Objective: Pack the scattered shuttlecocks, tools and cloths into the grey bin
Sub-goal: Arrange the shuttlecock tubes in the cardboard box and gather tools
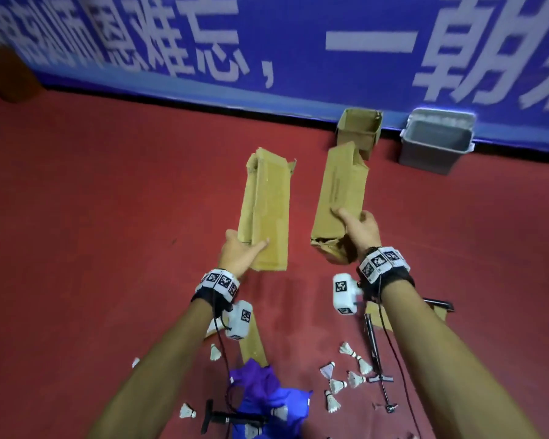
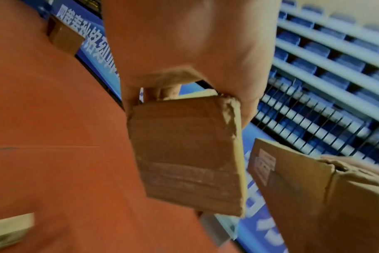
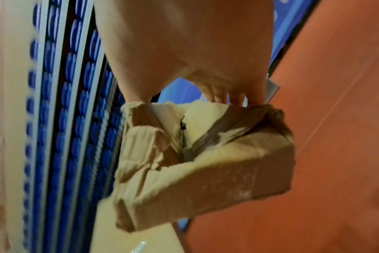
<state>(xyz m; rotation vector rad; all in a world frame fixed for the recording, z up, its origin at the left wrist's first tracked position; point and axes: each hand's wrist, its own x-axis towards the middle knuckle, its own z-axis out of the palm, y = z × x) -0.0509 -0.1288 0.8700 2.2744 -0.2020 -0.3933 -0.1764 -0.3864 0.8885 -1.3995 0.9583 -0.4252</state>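
While both hands are full, left hand [image 1: 240,256] pinching flattened carton [image 1: 265,210], right hand [image 1: 360,231] gripping crumpled carton [image 1: 339,201]: shuttlecocks [image 1: 338,386] near on floor, grey bin [image 1: 436,139] far right. Feather-light, crushable; pick by cork.

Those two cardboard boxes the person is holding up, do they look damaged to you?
Yes. The box in the right hand, the right cardboard box, is crumpled and torn at its lower end, its flaps split. The left hand holds the left cardboard box, squashed nearly flat with ragged edges.
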